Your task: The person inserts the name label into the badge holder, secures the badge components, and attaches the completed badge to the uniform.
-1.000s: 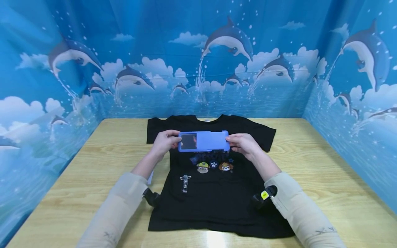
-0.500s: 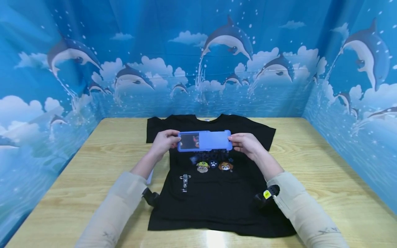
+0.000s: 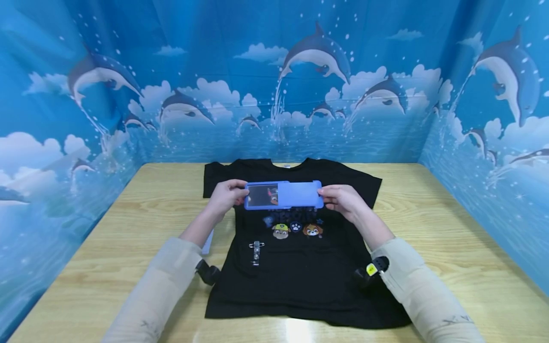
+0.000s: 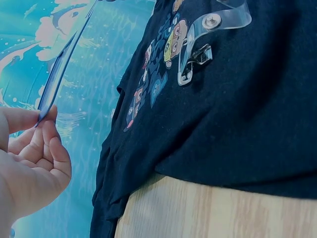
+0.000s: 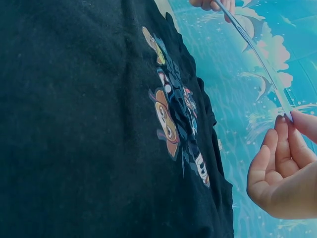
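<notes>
A blue sliding badge holder (image 3: 299, 194) hangs level over the chest of a black T-shirt (image 3: 300, 286). My left hand (image 3: 227, 196) pinches its left end between thumb and fingers, and my right hand (image 3: 340, 200) pinches the right end. The holder's two parts are partly drawn apart. Through the clear window on the left the shirt's printed cartoon shows. Both wrist views see the holder edge-on, as a thin strip (image 4: 49, 94). A clear strap clip with a metal pin (image 3: 256, 252) lies on the shirt, lower left of the print.
The shirt lies spread on a wooden table (image 3: 433, 228), its collar toward the back. A white card-like piece (image 3: 208, 243) sits partly behind my left forearm. Blue curtains with dolphins (image 3: 257, 95) close off the back and both sides.
My right hand has shifted slightly right, drawing the holder's right part outward, so the see-through window has grown wider. My left hand has stayed nearly in place.
</notes>
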`<state>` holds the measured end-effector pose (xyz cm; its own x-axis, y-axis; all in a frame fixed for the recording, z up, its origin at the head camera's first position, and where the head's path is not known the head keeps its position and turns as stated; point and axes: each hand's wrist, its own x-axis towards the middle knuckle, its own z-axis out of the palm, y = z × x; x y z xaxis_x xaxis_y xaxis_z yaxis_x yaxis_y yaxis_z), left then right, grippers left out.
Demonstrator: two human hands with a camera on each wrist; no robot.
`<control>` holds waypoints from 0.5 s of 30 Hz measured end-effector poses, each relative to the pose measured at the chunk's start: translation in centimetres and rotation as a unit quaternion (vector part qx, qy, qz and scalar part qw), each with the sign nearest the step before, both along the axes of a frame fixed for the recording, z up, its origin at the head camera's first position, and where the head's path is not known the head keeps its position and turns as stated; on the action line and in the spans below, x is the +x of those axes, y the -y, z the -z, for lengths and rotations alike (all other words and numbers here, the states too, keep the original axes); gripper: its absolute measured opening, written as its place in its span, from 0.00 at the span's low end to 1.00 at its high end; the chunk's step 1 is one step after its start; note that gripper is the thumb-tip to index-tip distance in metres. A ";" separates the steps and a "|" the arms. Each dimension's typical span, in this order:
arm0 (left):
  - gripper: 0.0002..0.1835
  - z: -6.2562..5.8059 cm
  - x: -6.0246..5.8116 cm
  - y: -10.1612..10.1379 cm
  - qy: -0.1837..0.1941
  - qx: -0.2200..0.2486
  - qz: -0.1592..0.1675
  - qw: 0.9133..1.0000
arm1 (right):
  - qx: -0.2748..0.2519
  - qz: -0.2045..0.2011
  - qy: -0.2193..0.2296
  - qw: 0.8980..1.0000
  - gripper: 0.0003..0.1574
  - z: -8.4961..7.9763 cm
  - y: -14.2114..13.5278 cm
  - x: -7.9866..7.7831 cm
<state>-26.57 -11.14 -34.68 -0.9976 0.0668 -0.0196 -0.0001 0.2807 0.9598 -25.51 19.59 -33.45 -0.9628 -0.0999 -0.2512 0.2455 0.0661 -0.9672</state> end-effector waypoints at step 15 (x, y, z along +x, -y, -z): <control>0.17 -0.1 0.1 0.0 0.005 -0.001 -0.005 1.000 | 0.010 0.008 0.000 1.000 0.08 0.0 -1.0 0.2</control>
<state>-26.48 -11.17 -34.56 -0.9980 0.0558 -0.0305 -0.0136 0.2818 0.9594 -25.32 20.62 -33.46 -0.9643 -0.0798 -0.2525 0.2461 0.0817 -0.9658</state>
